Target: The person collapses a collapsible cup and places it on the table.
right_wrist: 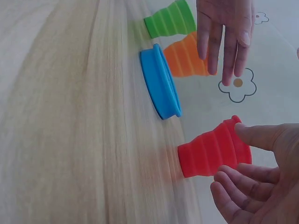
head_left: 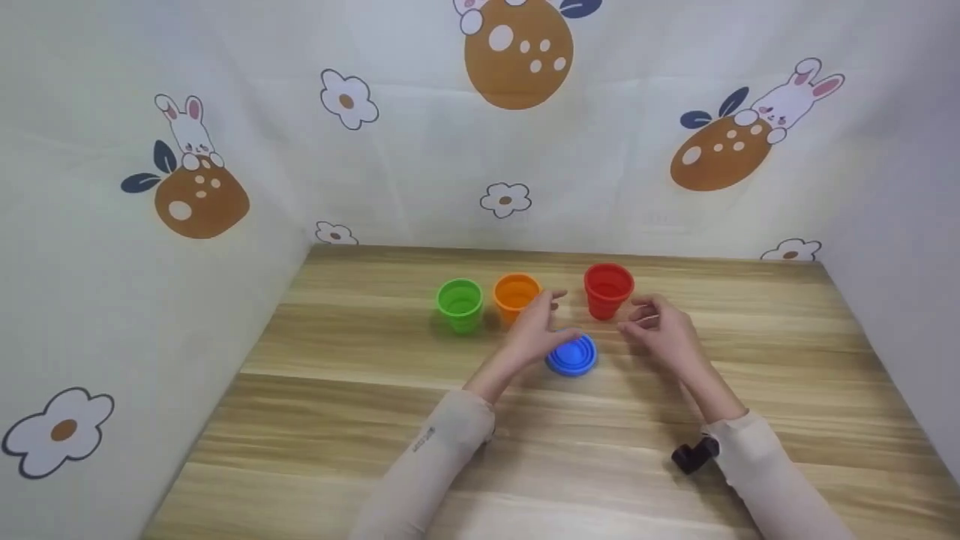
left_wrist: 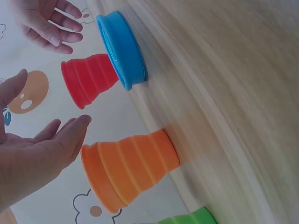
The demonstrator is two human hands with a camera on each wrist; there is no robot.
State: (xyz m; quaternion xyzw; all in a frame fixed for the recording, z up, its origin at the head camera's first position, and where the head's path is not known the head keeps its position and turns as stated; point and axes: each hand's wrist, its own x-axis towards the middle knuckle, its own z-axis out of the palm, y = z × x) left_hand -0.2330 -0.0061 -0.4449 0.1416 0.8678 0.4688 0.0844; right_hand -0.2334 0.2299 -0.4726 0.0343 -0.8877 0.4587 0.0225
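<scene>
In the head view three collapsible cups stand expanded: green [head_left: 460,307], orange [head_left: 516,294] and red [head_left: 607,292]. A blue collapsible cup [head_left: 572,355] lies pressed flat in front of them. My left hand [head_left: 534,328] hovers between the orange cup and the blue one, fingers extended and holding nothing; it covers part of the orange cup. To the right of the red cup, my right hand [head_left: 664,334] has its fingers loosely bent around nothing. In the right wrist view its thumb overlaps the red cup's rim [right_wrist: 237,140], though the head view shows them apart.
Wood-grained tabletop [head_left: 337,435] lies under the cups. A printed cloth [head_left: 420,165] with rabbits and flowers rises behind and at the sides. A black strap-like piece [head_left: 695,454] sits at the right sleeve cuff.
</scene>
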